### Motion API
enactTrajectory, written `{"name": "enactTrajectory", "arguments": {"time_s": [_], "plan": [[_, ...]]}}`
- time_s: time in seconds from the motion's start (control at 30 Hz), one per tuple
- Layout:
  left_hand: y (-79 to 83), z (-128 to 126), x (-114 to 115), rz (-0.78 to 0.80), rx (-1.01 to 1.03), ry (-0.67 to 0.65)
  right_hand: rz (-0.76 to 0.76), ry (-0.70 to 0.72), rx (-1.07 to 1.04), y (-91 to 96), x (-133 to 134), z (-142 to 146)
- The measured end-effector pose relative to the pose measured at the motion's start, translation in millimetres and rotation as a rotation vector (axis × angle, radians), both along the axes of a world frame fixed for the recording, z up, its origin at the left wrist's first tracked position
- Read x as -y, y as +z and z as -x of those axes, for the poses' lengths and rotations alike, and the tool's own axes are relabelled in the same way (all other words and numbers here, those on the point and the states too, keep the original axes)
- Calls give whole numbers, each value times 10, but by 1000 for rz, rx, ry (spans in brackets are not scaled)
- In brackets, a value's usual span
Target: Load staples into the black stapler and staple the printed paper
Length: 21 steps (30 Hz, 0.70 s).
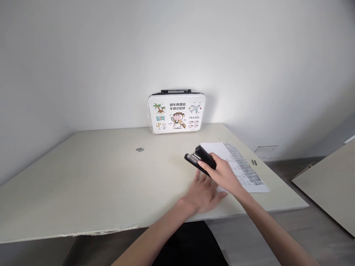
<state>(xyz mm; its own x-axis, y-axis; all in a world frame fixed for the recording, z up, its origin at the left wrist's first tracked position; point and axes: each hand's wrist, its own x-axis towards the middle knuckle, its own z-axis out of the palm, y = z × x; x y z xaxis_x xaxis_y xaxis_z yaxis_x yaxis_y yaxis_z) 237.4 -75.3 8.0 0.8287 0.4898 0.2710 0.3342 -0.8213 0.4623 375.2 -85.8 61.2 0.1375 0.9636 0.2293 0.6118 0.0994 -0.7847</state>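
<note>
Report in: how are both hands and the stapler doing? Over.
Right hand gripping black stapler, its arms parted. Left hand open, slightly blurred, near stapler. Hands partly hide printed sheet; staple strips lie apart from both.

Through my feed I see a plain indoor room, perhaps a home study or small office; I cannot tell which. I go by 1 pale desk (97,184) by a white wall (111,55), a black stapler (205,157), a paper sheet (238,166), a cartoon-printed case (177,112) and grey flooring (244,236).
</note>
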Motion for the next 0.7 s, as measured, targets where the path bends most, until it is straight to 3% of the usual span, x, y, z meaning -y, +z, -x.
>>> {"name": "enactTrajectory", "arguments": {"time_s": [0.1, 0.17, 0.33, 0.47, 0.7], "plan": [[127, 557, 222, 146, -40, -62, 5, 75, 70, -107, -121, 56], [202, 952, 292, 262, -17, -31, 7, 135, 115, -185, -194, 116], [298, 1657, 174, 461, 166, 351, -3, 326, 151, -336, -332, 373], [297, 1829, 111, 487, 317, 661, 4, 403, 69, -407, -326, 562], [281, 1803, 176, 538, 512, 793, 23, 172, -282, -538, -99, 575]]}}
